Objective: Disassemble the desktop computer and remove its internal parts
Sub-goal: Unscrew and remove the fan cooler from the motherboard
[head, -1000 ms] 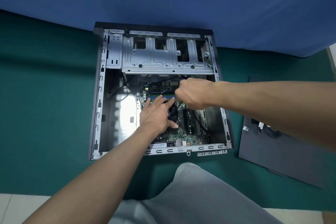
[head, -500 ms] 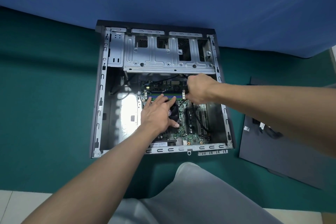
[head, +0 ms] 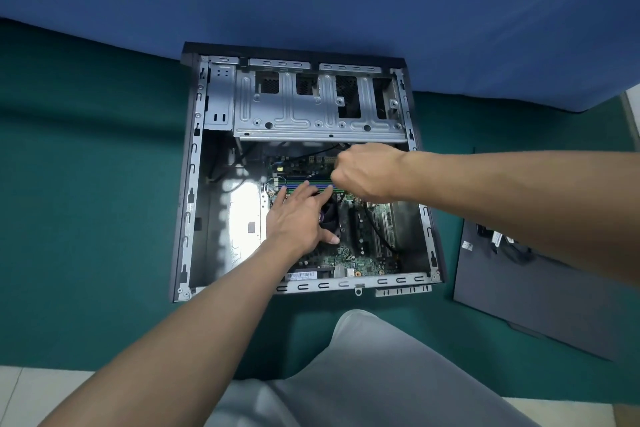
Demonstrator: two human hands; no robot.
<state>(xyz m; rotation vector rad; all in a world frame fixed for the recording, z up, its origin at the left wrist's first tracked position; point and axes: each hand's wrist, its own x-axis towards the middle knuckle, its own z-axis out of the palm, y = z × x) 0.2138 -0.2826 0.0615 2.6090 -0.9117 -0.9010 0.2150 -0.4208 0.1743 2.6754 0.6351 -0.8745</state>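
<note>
Both hands [head: 298, 218] [head: 367, 173] over motherboard [head: 360, 262]

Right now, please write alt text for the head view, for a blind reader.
A left hand rests flat on the fan inside an open computer case lying on green cloth. The right hand is curled over the far edge of the motherboard; its grip is hidden. A dark panel lies at right.

One wide-angle camera on the person's head looks forward and steeply down. The open computer case [head: 188, 204] lies near, mid-frame.
</note>
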